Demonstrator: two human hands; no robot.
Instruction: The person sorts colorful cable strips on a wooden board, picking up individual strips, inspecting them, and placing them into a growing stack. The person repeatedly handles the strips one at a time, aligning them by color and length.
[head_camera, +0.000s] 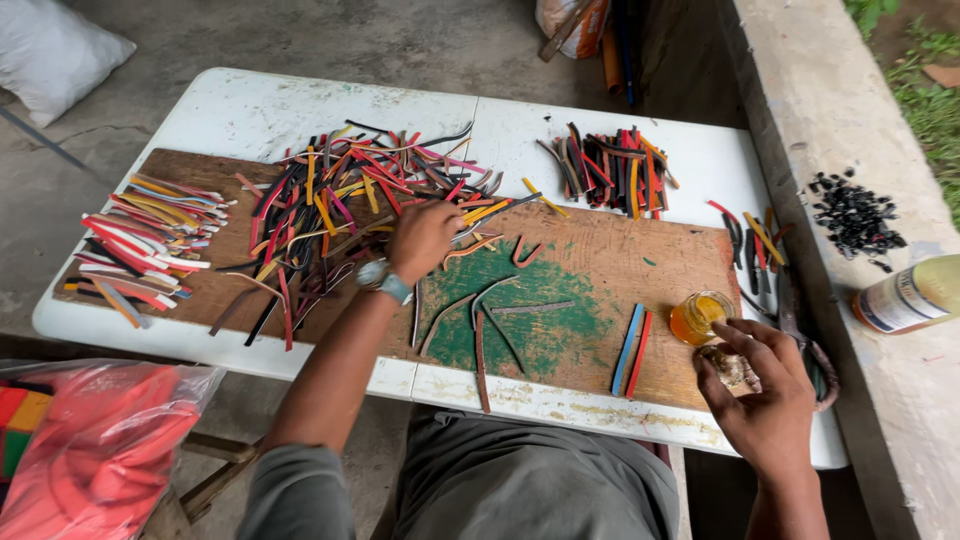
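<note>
Reaching forward over the wooden board (620, 250), the left hand (424, 238) lies palm down with its fingers curled onto the near edge of a big loose heap of coloured strips (350, 190); whether it has pinched one of them cannot be told, as the fingertips are hidden under the hand. A watch (378, 278) sits on that wrist. The right hand (765, 385) is at the board's near right corner, fingers bent around a small pale lump (728, 365) that it holds just beside a little glass jar of amber liquid (700, 317). What the lump is cannot be made out.

Just left of the jar, a blue strip and a red strip (632, 350) lie side by side on the board. Between the two hands, several dark strips (490, 320) are scattered over a patch of green paint. On the board's left end lies a tidier pile of strips (150, 240), and a smaller pile (610, 170) rests on the white table (250, 110) beyond the board, with a few more strips (755, 245) near the right edge.

To the right, on a concrete ledge (840, 110), are a scatter of small black bits (855, 215) and a bottle of yellowish liquid (915, 293) on its side. A red plastic bag (100, 450) sits at the lower left.
</note>
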